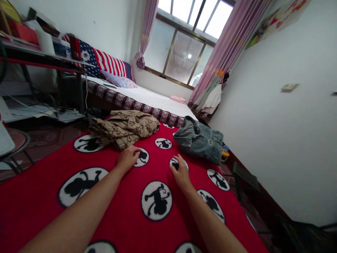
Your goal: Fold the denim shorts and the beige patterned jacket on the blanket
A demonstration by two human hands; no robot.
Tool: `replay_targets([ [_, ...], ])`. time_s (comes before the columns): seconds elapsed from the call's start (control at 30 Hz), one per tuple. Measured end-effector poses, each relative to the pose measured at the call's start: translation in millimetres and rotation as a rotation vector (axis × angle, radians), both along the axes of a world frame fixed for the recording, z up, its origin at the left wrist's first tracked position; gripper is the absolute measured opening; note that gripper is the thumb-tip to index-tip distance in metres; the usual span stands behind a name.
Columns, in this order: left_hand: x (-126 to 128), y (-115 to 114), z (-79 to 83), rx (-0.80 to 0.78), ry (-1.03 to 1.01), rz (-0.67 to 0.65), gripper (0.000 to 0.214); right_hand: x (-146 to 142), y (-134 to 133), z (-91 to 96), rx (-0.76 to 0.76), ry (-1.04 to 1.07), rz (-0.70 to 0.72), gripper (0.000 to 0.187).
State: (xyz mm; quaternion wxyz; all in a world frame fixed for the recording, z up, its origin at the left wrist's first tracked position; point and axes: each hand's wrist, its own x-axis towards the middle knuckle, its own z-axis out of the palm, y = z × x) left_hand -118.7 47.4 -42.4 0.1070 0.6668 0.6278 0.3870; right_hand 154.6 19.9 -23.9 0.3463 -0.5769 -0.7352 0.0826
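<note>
My left hand (128,158) rests on or just over the red blanket (126,207), its fingers loosely bent and holding nothing. Right beyond it lies a crumpled tan garment (129,126) with a brown pattern. My right hand (180,171) is over the blanket too, thumb and fingers apart, with nothing in it. A folded blue denim jacket (200,138) lies a little beyond that hand, not touched by it. White circles with black monkey figures cover the blanket.
Beyond the blanket stands a bed (147,95) with a white sheet and pillows. At left are a cluttered desk (47,56) and a round stool (15,140). A dark folding stool (246,177) stands at right by the wall. Clothes (210,96) hang near the curtain.
</note>
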Motion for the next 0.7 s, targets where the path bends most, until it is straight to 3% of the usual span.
replay_targets([
  [0.17,-1.1,-1.0,1.1,0.003,0.029,-0.019,0.028,-15.2,-39.0,-17.8,-0.079,0.103,0.158,0.029],
  [0.3,5.6,-9.2,6.0,0.037,0.053,-0.018,0.028,-12.1,-40.4,-15.3,-0.066,0.206,0.181,0.024],
  [0.43,7.5,-19.1,21.2,0.228,0.193,0.129,0.033,-8.7,-39.4,-14.5,-0.038,0.279,0.219,0.02],
  [0.57,-24.1,-6.7,52.3,0.345,0.433,0.286,0.042,-9.0,-41.2,-15.1,-0.027,0.298,0.207,0.02],
  [0.7,-79.2,31.7,83.2,0.099,0.429,0.535,0.068,-10.6,-40.0,-16.2,-0.015,0.304,0.197,0.019],
])
